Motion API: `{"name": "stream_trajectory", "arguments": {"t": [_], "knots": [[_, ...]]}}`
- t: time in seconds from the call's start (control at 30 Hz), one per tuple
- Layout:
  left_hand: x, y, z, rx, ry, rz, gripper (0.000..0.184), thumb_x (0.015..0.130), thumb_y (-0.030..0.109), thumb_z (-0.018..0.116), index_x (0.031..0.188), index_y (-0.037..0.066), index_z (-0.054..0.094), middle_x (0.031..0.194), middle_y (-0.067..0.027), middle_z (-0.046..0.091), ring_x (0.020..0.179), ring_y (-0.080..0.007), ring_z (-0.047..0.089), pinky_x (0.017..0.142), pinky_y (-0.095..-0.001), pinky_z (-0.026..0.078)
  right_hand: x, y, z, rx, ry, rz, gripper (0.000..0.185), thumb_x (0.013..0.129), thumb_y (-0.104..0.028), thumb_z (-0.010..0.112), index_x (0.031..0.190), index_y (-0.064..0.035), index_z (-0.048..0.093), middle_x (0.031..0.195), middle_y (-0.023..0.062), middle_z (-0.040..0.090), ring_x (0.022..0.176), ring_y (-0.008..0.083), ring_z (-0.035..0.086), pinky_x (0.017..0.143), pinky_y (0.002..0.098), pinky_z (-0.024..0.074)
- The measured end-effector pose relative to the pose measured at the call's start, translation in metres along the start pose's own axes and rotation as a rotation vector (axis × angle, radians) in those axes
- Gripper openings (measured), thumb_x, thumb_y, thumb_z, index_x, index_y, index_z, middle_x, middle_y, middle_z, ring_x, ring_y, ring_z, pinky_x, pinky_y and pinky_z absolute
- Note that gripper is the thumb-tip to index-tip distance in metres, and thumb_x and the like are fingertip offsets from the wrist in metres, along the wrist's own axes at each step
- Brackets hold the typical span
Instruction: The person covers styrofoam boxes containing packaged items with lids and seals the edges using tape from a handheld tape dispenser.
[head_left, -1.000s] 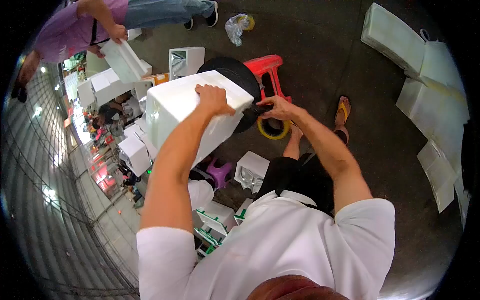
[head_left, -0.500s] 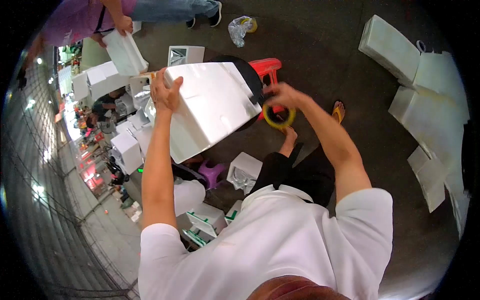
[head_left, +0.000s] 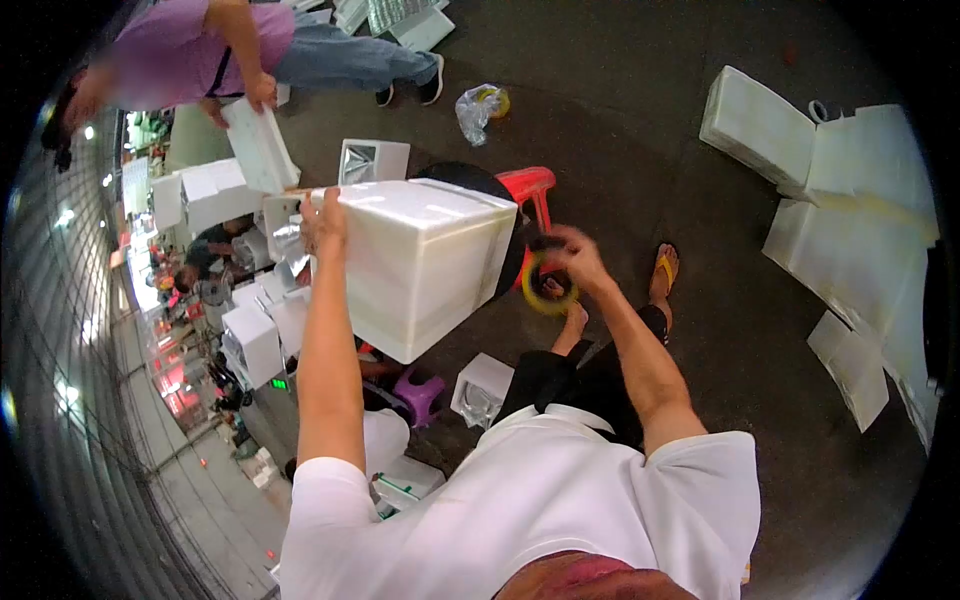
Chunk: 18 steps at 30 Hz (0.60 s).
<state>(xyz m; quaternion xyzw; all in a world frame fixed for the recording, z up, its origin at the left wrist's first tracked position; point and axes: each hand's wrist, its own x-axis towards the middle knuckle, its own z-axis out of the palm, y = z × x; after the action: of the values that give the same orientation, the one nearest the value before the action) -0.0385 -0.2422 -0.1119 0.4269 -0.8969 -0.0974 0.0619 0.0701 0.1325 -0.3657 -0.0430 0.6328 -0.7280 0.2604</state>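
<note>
My left hand [head_left: 325,225] grips the far left edge of a white foam box [head_left: 420,260], its fingers bent over the rim. Beyond the box's right end, my right hand [head_left: 575,258] is closed on a roll of yellow tape [head_left: 550,288], slightly blurred. The box rests tilted against a round black surface [head_left: 470,180] with a red plastic stool [head_left: 530,190] right behind it. The box's underside is hidden.
A person in a purple shirt [head_left: 185,55] holds a white foam panel [head_left: 258,145] at the upper left. Foam boxes [head_left: 250,345] crowd the left, near a purple stool [head_left: 420,395]. Large foam blocks [head_left: 840,230] stand right. A plastic bag with tape [head_left: 480,112] lies on the floor.
The foam box has turned in my left hand, so its side faces now show more. My right hand stays beside its right end with the tape. The whole view has shifted.
</note>
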Motion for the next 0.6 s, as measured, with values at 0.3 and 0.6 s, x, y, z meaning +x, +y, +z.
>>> {"name": "stream_trajectory", "arguments": {"t": [0.3, 0.6], "knots": [[-0.002, -0.002, -0.004, 0.016, 0.114, -0.145, 0.082, 0.073, 0.065, 0.058, 0.136, 0.012, 0.05, 0.136, -0.0212, 0.052, 0.126, -0.0398, 0.048, 0.107, -0.0511, 0.033, -0.011, -0.012, 0.102, 0.289, 0.665, 0.046, 0.053, 0.084, -0.014, 0.075, 0.13, -0.0028, 0.052, 0.13, 0.0144, 0.055, 0.12, 0.0249, 0.052, 0.103, 0.0356, 0.0398], [-0.143, 0.03, -0.053, 0.035, -0.096, 1.215, 0.076, 0.073, 0.046, 0.075, 0.133, 0.008, 0.048, 0.136, -0.0168, 0.047, 0.136, -0.0379, 0.035, 0.116, -0.052, 0.022, -0.002, -0.156, -0.05, 0.493, 0.265, 0.313, 0.047, 0.087, -0.022, 0.072, 0.129, -0.0076, 0.056, 0.115, 0.0102, 0.065, 0.1, 0.0194, 0.066, 0.086, 0.0347, 0.0548]]}}
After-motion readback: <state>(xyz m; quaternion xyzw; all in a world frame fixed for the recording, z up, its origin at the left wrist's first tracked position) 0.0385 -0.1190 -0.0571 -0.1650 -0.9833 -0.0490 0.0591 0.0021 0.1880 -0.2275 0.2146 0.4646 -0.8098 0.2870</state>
